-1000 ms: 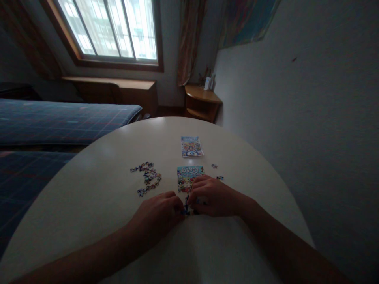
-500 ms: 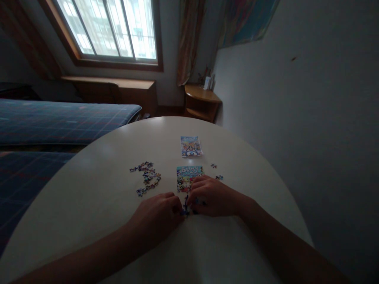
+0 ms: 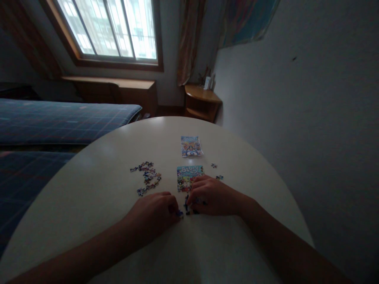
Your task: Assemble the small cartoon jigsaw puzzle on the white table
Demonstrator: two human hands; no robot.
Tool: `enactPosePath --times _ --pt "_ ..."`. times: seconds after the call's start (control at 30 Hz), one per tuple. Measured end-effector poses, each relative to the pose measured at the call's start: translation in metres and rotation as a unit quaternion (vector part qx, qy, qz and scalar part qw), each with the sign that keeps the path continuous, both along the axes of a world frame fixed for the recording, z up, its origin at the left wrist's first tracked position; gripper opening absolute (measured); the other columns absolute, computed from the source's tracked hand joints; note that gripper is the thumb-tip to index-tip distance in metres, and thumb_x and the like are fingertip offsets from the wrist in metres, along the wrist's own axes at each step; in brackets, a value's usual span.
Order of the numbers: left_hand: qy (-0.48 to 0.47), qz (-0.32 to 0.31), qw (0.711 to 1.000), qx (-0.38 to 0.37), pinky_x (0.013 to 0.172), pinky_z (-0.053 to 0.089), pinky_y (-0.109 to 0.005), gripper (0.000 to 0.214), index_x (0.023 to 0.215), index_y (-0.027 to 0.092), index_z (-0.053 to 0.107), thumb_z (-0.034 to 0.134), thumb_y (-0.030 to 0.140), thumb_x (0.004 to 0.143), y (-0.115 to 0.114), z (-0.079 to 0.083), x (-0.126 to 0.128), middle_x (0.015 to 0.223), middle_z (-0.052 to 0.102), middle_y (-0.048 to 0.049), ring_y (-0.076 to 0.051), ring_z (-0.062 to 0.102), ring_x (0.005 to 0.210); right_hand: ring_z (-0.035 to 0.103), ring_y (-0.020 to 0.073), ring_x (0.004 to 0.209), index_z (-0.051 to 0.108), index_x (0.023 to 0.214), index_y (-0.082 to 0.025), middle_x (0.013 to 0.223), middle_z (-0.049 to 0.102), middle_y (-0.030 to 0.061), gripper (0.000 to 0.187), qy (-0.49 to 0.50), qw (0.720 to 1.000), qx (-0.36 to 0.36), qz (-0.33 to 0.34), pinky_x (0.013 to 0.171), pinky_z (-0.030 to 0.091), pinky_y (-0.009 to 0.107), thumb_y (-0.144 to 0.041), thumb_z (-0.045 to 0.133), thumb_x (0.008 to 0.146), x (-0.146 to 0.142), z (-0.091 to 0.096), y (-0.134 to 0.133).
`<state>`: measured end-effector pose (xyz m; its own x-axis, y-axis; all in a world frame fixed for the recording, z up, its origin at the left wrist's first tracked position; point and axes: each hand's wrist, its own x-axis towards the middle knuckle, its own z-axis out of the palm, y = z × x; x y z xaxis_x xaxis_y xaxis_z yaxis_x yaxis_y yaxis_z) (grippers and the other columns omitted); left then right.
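My left hand rests on the round white table with its fingers curled, pinching a small dark puzzle piece at the fingertips. My right hand lies beside it, fingers bent down onto a few joined pieces at the near edge of the partly built colourful puzzle. The two hands sit a small gap apart. A heap of loose pieces lies to the left of the puzzle.
A printed picture card lies beyond the puzzle. Two stray pieces sit to its right. A blue checked bed stands left of the table, a wooden corner shelf behind it, and a wall close on the right.
My left hand has drawn back a little to the left, taking a piece away from the right hand's fingertips. The right hand has stayed put.
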<state>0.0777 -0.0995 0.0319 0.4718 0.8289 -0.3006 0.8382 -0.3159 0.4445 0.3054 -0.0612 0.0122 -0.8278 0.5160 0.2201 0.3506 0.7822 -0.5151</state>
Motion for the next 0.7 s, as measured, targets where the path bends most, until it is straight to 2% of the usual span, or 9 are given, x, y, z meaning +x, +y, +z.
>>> enactPosePath --times 0.2,0.7 --pt "-0.015 -0.013 1.0 0.002 0.065 0.041 -0.026 0.013 0.086 0.023 0.071 0.063 0.029 0.078 0.0025 -0.0043 -0.0038 0.09 0.071 -0.002 -0.019 0.064 0.078 0.063 0.0152 0.082 0.074 0.088 -0.021 0.08 0.072 0.0011 0.009 -0.002 1.0 -0.001 0.003 0.09 0.046 0.031 -0.017 0.067 0.083 -0.0004 0.0039 0.0" --pt "-0.012 -0.026 1.0 -0.011 0.066 0.041 -0.026 0.012 0.088 0.022 0.072 0.065 0.026 0.079 0.0016 -0.0002 0.0043 0.091 0.07 -0.0011 -0.018 0.063 0.078 0.062 0.0155 0.084 0.073 0.089 -0.021 0.082 0.073 0.0004 0.01 0.0 1.0 -0.002 0.008 0.091 0.045 0.032 -0.016 0.066 0.083 0.0007 0.0013 0.0006"
